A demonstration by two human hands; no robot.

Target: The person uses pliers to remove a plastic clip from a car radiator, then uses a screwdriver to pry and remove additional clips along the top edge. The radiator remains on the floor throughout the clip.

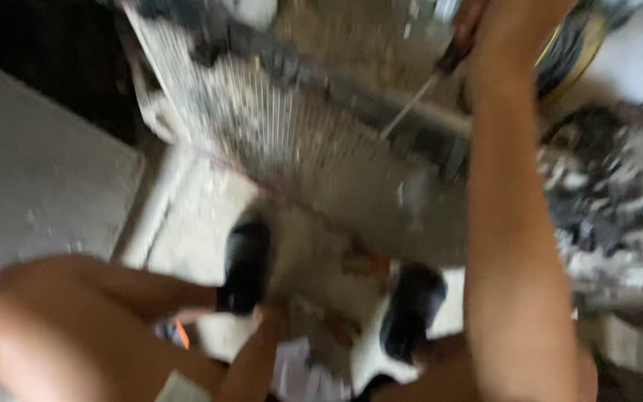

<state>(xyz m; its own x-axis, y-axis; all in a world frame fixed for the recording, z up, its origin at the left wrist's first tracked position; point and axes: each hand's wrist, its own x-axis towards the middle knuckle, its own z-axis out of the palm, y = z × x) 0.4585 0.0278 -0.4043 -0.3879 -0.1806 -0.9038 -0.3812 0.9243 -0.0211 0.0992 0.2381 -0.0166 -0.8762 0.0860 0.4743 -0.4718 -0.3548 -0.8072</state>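
The view is blurred by motion. My right hand (504, 33) is stretched to the top of the frame and is closed around the dark handle of a screwdriver (449, 58). Its thin metal shaft slants down-left, and its tip touches or is close to a dusty finned metal unit (299, 141) lying on the floor. My right forearm runs down the right of the frame. I cannot make out my left hand. My bare knees and my feet in black-and-white sandals (247, 272) are in the lower part of the view.
A heap of dark debris and scraps (604, 201) lies on the right. A round yellow-rimmed object (571, 52) sits at top right. Grey concrete floor (31, 171) spreads on the left, with a pale raised edge (154, 212) beside the unit. Paper scraps (299, 372) lie between my feet.
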